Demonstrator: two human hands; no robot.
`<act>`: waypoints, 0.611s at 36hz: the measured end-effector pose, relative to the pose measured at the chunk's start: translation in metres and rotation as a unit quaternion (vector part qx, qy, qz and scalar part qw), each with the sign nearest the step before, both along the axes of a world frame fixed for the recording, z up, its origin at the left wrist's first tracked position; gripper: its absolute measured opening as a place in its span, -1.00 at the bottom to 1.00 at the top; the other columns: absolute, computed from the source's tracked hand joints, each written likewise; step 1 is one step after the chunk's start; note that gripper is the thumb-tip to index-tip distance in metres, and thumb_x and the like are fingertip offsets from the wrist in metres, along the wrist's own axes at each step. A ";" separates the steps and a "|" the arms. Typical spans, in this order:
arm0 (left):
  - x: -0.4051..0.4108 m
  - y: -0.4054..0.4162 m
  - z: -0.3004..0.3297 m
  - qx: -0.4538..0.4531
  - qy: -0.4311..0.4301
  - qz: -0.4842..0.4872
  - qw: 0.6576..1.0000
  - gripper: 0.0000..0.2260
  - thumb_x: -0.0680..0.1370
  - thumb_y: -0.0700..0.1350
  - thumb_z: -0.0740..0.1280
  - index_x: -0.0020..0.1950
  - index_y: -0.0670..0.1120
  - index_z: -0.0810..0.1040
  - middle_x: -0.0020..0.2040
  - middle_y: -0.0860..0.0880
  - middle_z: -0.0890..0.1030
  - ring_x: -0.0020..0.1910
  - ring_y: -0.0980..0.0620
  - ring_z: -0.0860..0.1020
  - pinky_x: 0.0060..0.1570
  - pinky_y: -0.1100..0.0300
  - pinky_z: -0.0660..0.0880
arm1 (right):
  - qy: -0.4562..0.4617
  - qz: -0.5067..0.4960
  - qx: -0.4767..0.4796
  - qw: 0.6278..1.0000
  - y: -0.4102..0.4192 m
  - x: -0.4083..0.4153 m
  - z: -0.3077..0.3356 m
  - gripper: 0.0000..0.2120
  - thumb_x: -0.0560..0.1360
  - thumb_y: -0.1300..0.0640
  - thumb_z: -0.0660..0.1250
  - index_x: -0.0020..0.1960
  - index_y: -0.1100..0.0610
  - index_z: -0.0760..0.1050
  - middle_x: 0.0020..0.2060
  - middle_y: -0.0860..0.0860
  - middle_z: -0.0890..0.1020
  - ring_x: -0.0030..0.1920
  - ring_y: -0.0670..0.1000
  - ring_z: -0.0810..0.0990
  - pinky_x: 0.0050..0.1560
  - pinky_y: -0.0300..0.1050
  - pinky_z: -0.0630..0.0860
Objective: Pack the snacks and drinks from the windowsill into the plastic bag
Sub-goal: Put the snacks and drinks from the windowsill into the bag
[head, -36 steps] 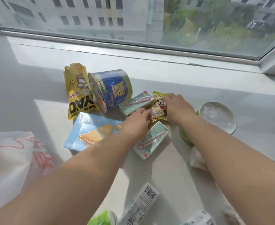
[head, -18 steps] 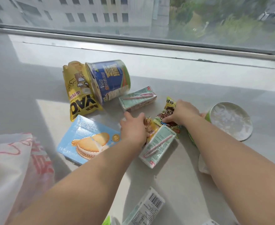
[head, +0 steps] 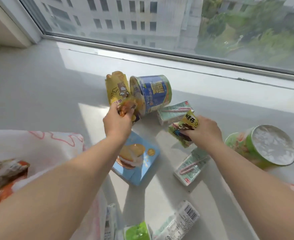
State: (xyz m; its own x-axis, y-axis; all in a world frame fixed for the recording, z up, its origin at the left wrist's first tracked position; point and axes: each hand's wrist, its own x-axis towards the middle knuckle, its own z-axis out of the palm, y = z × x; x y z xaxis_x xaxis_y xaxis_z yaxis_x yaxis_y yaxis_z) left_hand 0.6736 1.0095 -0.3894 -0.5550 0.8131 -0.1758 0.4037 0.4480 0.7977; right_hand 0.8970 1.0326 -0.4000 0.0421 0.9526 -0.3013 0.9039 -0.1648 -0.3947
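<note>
Both hands are over the windowsill right now, each with a small snack packet. The left hand has its fingers clamped on a small orange packet, lifted in front of the yellow snack bag and the blue tub, which lies on its side at about 12 o'clock from that hand. The right hand pinches a little green-yellow packet with a cartoon face, fingers curled round its lower edge, held just above the sill. Right behind that packet, at about 11 o'clock from the right hand, sits a pale green drink carton with a pink straw on top. A second carton like it lies at 6 o'clock, under the right wrist. The light blue cookie box is flat on the sill between the two forearms. Off at 3 o'clock there's a green cup tipped over with its foil lid facing the camera. The plastic bag is at 8 o'clock, white with pink print, something orange showing through it. Along the near edge at 6 o'clock lie a white pack with a barcode and a bright green pack, partly cut off by the frame.
</note>
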 end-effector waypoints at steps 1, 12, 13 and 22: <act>-0.010 0.007 0.001 -0.002 -0.012 0.029 1.000 -0.86 0.53 -0.01 0.32 -0.02 -0.06 0.47 -0.13 -0.02 0.52 -0.11 -0.08 0.46 -0.16 0.18 0.34 | 0.048 -0.017 -0.014 0.999 0.001 -0.007 0.001 -0.72 0.39 -0.09 0.45 -0.09 0.10 0.51 -0.18 0.05 0.58 -0.08 0.13 0.54 -0.21 -0.13 0.38; -0.041 0.089 -0.031 -0.131 -0.079 0.064 0.986 -0.48 0.44 0.21 0.37 0.34 0.05 0.43 0.37 -0.09 0.24 0.28 -0.18 0.37 0.31 -0.08 0.35 | -0.120 0.063 -0.087 0.987 -0.014 -0.051 -0.040 -0.41 0.37 -0.32 0.33 0.14 0.14 0.47 0.13 0.06 0.46 0.22 0.12 0.37 0.12 0.01 0.40; -0.040 0.092 -0.033 -0.143 -0.076 0.051 0.986 -0.45 0.45 0.18 0.37 0.40 0.07 0.37 0.41 -0.08 0.17 0.31 -0.19 0.34 0.33 -0.08 0.32 | -0.117 0.055 -0.085 0.988 -0.014 -0.050 -0.042 -0.41 0.37 -0.34 0.32 0.14 0.13 0.47 0.13 0.06 0.46 0.22 0.12 0.36 0.11 0.01 0.39; -0.036 0.109 -0.047 -0.207 0.062 -0.025 0.976 0.04 0.38 0.15 0.45 0.48 0.21 -0.35 0.45 -0.29 0.12 0.29 -0.31 0.38 0.25 -0.14 0.39 | -0.076 0.029 -0.110 0.991 -0.006 -0.050 -0.052 -0.47 0.34 -0.34 0.35 0.04 0.08 0.50 0.00 0.05 0.43 0.16 0.13 0.38 0.08 0.02 0.41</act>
